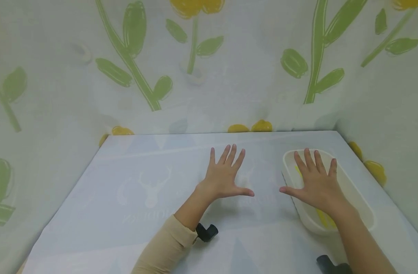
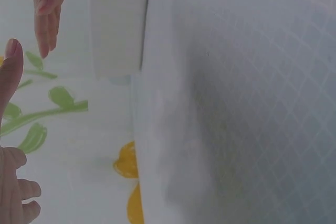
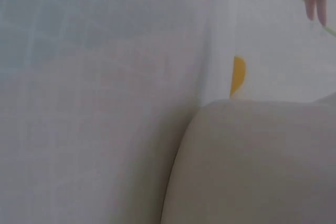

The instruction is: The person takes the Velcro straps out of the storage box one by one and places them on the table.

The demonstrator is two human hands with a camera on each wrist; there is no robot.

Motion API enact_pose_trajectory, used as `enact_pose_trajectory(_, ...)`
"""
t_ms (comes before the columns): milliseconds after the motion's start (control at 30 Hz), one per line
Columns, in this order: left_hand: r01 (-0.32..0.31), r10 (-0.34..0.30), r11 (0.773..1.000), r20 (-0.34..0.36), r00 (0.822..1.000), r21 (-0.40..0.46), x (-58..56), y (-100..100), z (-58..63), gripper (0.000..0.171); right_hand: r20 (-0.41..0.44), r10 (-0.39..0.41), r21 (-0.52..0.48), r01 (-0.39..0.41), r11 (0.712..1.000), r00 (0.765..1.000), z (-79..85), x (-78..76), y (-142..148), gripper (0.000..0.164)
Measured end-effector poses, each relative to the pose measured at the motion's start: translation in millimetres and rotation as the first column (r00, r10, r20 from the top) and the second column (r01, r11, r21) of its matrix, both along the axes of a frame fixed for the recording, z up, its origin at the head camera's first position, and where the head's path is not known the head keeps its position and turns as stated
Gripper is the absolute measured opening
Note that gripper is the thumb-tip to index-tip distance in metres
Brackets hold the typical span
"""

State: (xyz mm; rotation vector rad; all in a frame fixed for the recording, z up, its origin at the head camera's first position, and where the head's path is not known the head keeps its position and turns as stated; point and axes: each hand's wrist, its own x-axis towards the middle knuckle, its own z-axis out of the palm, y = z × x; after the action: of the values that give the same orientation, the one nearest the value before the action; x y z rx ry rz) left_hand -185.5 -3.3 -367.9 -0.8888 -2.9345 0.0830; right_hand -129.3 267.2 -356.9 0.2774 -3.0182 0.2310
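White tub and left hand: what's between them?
The head view shows bare tabletop between left hand and white tub, except the thumb of the right hand jutting past the tub's edge.

At the head view's right, the right hand [image 1: 316,184] is partly hiding a white tray [image 1: 353,195] and unidentifiable yellow contents [image 1: 321,218].

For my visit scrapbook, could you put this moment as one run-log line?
left hand: spread above table, holding nothing | right hand: spread above white tray, holding nothing | yellow contents: in tray, partly hidden
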Motion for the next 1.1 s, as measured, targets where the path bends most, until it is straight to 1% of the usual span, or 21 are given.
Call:
enact_pose_trajectory(167, 0.014, -0.014, 1.000, 0.008, 1.000, 0.002, 0.5, 8, -1.1, 0.116, -0.019, -0.008, 0.032, 0.009, 0.999, 1.000, -2.9, 3.5, 10, 0.111)
enact_pose_trajectory(333, 0.030, -0.030, 1.000, 0.013, 0.999, 0.006, 2.7, 19, -0.7, 0.116, -0.051, -0.021, 0.035, 0.023, 0.999, 0.999, -5.7, 9.1, 23, 0.110)
enact_pose_trajectory(533, 0.069, -0.069, 0.997, 0.020, 0.997, 0.016, 9.8, 33, 0.5, 0.116, -0.047, -0.047, 0.034, 0.049, 0.998, 0.998, -6.3, 17.8, 40, 0.109)
enact_pose_trajectory(667, 0.088, -0.088, 0.996, 0.003, 0.996, 0.020, 14.5, 43, -0.5, 0.117, -0.040, -0.067, 0.035, 0.068, 0.997, 0.997, -7.9, 23.8, 51, 0.110)
enact_pose_trajectory(733, 0.099, -0.099, 0.995, 0.002, 0.995, 0.031, 16.6, 48, -1.8, 0.117, -0.043, -0.074, 0.029, 0.076, 0.997, 0.996, -9.3, 27.4, 57, 0.110)
enact_pose_trajectory(900, 0.121, -0.123, 0.989, 0.026, 0.992, 0.080, 23.5, 61, -5.6, 0.117, -0.041, -0.079, -0.014, 0.079, 0.997, 0.996, -13.0, 36.9, 73, 0.110)
enact_pose_trajectory(1000, 0.112, -0.116, 0.989, 0.040, 0.992, 0.100, 27.0, 67, -7.5, 0.116, -0.034, -0.080, -0.049, 0.078, 0.996, 0.996, -15.4, 41.1, 83, 0.112)
enact_pose_trajectory(1100, 0.099, -0.109, 0.986, 0.077, 0.991, 0.131, 30.4, 73, -9.2, 0.116, -0.023, -0.085, -0.096, 0.083, 0.992, 0.996, -18.8, 44.3, 92, 0.115)
